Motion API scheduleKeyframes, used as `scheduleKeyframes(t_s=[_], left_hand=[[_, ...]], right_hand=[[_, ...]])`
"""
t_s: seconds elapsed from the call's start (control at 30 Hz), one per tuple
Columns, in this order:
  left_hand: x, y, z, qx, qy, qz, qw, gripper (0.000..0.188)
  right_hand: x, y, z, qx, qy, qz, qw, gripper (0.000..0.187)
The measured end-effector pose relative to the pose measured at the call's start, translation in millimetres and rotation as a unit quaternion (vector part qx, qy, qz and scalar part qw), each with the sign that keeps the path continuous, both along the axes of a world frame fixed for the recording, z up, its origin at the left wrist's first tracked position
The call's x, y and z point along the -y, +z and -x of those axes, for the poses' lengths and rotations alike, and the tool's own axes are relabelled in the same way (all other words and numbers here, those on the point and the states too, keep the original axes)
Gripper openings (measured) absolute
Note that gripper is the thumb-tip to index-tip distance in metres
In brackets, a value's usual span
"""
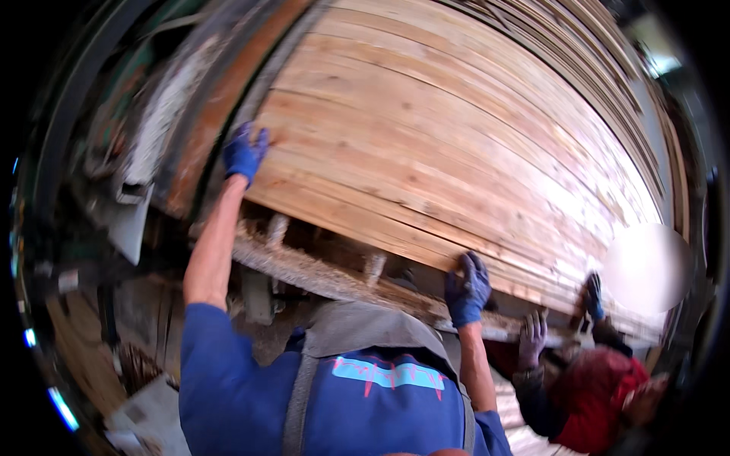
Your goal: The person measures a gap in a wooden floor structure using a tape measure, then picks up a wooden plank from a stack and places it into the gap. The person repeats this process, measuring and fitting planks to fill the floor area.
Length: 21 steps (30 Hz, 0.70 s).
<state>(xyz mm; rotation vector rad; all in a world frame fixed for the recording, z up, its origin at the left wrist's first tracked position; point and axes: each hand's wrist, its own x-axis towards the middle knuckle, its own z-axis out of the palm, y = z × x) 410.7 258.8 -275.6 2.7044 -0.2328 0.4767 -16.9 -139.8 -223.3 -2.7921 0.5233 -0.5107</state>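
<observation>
Lying side by side, the wooden planks (pixel 426 129) are gathered into one broad panel, its ends lined up roughly along the left. Most of the side-by-side placing can be judged done, since a continuous surface is formed; thin dark seams are left between some planks, notably toward the panel's near edge, so full closeness has apparently not been reached. No fastening can be made out. At the panel's left end, the gloved left hand (pixel 245 152) is laid with fingers spread and nothing enclosed. On its near edge, the gloved right hand (pixel 467 287) is placed with fingers bent; whether the edge is gripped cannot be told. Below that edge, a ledge (pixel 319 275) is covered with what looks like sawdust. Farther right along it, a co-worker's gloved hands (pixel 534 334) are seen. Left of the panel, a rust-brown beam (pixel 199 144) is set; beyond its far side, long strips (pixel 601 61) are stacked. No brand or writing can be read; on the blue shirt (pixel 228 380), nearer than the panel, a light-blue patch (pixel 391 374) with red lines is shown.
</observation>
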Motion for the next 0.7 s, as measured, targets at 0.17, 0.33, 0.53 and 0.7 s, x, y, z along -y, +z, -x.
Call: scheduleKeyframes(t_s=[0.17, 0.33, 0.53, 0.7], left_hand=[[17.3, -5.5, 11.4, 0.054, 0.021, -0.135, 0.989, 0.070], [26.8, 3.2, 13.8, -0.008, 0.013, -0.133, 0.991, 0.069], [6.0, 15.0, 45.7, -0.019, -0.016, -0.114, 0.993, 0.065], [-0.8, 7.1, 34.3, -0.065, -0.028, -0.073, 0.995, 0.065]], right_hand=[[2.3, 12.5, -1.5, 0.008, 0.002, -0.003, 1.000, 0.039], [9.1, 4.2, 4.1, -0.041, -0.014, -0.041, 0.998, 0.039], [-9.0, 19.7, 21.0, -0.033, -0.022, -0.063, 0.997, 0.039], [-1.7, 37.9, 8.6, -0.072, -0.037, -0.102, 0.991, 0.034]])
